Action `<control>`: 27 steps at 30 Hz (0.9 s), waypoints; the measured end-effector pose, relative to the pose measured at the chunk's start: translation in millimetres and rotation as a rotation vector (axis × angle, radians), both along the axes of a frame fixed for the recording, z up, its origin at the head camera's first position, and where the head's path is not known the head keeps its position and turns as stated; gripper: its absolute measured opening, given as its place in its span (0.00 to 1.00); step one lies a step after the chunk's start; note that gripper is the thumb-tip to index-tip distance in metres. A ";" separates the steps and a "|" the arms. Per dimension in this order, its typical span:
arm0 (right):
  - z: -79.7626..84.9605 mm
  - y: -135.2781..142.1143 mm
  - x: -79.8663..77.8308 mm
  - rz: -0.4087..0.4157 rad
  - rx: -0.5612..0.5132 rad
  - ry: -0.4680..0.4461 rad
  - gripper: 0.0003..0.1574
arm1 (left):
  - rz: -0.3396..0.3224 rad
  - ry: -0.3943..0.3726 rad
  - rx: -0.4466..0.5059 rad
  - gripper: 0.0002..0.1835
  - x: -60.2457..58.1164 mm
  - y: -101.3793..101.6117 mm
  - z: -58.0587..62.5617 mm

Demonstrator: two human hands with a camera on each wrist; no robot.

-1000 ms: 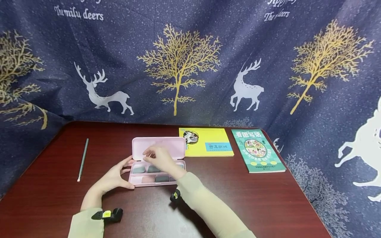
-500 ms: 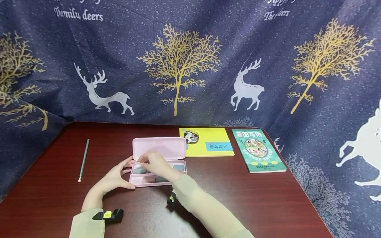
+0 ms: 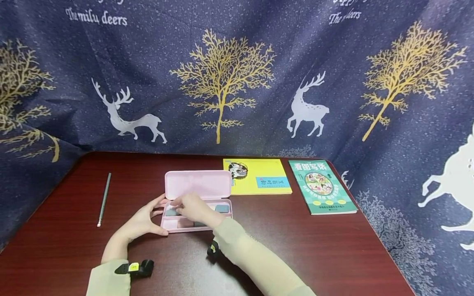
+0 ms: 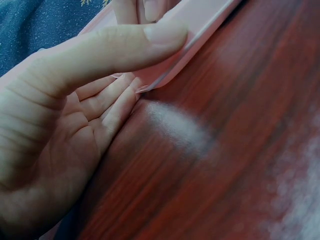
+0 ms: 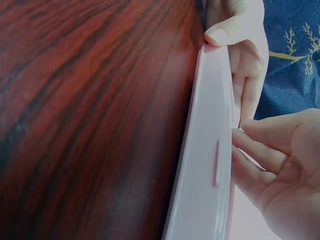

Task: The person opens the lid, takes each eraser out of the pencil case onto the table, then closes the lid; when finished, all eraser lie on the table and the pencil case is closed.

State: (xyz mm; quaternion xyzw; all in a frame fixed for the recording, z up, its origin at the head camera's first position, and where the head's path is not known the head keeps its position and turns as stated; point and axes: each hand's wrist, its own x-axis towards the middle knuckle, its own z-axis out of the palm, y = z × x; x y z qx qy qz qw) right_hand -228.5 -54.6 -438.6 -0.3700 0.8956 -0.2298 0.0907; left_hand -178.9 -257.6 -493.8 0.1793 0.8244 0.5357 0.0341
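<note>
An open pink pencil case [image 3: 198,185] lies on the table with its lid tilted back. My left hand [image 3: 138,224] grips the case's left end, thumb at the front corner and fingers toward the back. The right hand [image 3: 196,209] reaches over the case with its fingers down in the back compartment, toward the left. In the right wrist view the case's front wall hides those fingertips, so what they touch cannot be seen. Inside the case sit a blue-grey block [image 3: 222,209] at the back right, a brownish-pink block [image 3: 185,223] in front, and a greyish piece [image 3: 171,212] at the left.
A dark green pencil [image 3: 104,199] with a pale end lies to the left on the reddish-brown table [image 3: 281,242]. Behind the case's right side is a yellow book [image 3: 259,176], and further right a green book [image 3: 322,189]. A printed blue cloth [image 3: 148,61] hangs behind.
My right hand has moved slightly left and down from above the case into its back compartment, uncovering the blue-grey block. The left hand stays at the case's left end.
</note>
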 end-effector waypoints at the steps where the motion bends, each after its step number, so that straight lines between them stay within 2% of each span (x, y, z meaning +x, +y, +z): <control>1: -0.8 -0.3 -0.1 0.006 0.009 0.007 0.18 | 0.001 -0.003 -0.001 0.62 0.1 0.0 0.2; 9: -4.7 -1.8 2.5 0.023 0.069 0.030 0.20 | 0.003 -0.019 -0.001 0.63 0.6 0.3 1.7; 16: -2.5 -2.9 5.4 0.028 0.068 0.021 0.20 | -0.006 -0.011 0.010 0.62 0.5 0.7 1.5; 27: -0.4 -3.3 4.5 0.038 0.058 0.053 0.15 | 0.002 -0.024 -0.012 0.62 1.8 1.0 4.9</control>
